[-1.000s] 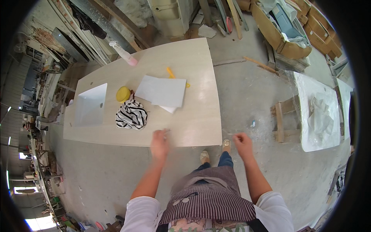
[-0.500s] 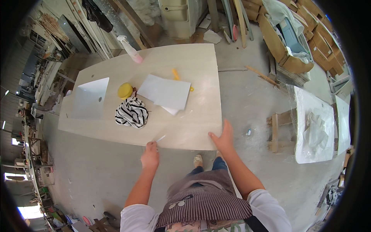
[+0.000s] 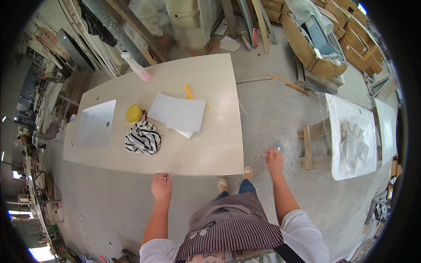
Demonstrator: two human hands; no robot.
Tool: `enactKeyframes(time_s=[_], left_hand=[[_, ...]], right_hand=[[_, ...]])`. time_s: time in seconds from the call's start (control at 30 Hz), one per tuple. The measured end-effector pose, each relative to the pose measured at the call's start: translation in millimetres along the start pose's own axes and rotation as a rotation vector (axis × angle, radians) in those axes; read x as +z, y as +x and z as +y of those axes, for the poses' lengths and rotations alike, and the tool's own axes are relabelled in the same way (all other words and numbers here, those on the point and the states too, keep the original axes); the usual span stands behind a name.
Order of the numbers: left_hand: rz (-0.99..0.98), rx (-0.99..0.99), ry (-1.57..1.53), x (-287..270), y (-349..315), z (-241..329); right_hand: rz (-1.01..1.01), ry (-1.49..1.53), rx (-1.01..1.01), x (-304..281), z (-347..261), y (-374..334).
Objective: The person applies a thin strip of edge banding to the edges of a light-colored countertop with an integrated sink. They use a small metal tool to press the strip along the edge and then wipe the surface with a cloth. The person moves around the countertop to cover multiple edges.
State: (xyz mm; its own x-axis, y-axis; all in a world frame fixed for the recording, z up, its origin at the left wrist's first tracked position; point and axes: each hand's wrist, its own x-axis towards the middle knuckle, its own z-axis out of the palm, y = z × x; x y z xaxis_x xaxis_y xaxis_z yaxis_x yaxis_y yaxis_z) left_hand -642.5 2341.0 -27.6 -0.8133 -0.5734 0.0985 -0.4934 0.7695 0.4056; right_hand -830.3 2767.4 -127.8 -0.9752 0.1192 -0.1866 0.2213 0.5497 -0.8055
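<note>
A long cream countertop [image 3: 206, 153] with an inset white basin [image 3: 94, 125] lies in front of me. At its near edge my left hand [image 3: 162, 188] is closed. Only a small pale bit of the thin tool in it shows, so its kind cannot be told. My right hand [image 3: 275, 164] hangs past the countertop's right end, over the floor, touching nothing. Its fingers are smeared by motion. On the countertop lie a black-and-white striped cloth [image 3: 143, 138], a round yellow tub [image 3: 133, 114] and overlapping white sheets [image 3: 186, 115]. A yellow tool [image 3: 188, 91] pokes out behind the sheets.
A spray bottle [image 3: 138, 70] with pink liquid stands at the countertop's far edge. To the right, a plastic-wrapped white slab [image 3: 353, 153] rests on a wooden stand [image 3: 308, 147]. Cardboard boxes [image 3: 353, 41] are piled at the far right. Planks and profiles lean at the back.
My right hand has left the countertop's right corner and moved right, over the floor. My left hand has drawn back slightly to the near edge, with the thin tool now mostly hidden.
</note>
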Motion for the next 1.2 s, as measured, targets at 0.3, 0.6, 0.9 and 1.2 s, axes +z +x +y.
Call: enactKeyframes(time_s=[0.3,0.6,0.9,1.2], left_hand=[[-0.168,-0.237,-0.554,-0.4,19.9,52.0],[-0.322,-0.168,-0.775,37.1,47.5,103.3],[-0.290,-0.340,-0.623,71.1,68.0,171.9],[-0.234,-0.576,-0.747,116.7,101.9,246.8]], right_hand=[[0.140,-0.683,0.498,-157.0,227.2,-50.7],[-0.021,-0.202,0.137,-45.2,77.8,4.1],[-0.343,0.200,0.001,129.9,-137.2,124.1],[-0.352,0.457,0.037,198.0,-195.5,327.1]])
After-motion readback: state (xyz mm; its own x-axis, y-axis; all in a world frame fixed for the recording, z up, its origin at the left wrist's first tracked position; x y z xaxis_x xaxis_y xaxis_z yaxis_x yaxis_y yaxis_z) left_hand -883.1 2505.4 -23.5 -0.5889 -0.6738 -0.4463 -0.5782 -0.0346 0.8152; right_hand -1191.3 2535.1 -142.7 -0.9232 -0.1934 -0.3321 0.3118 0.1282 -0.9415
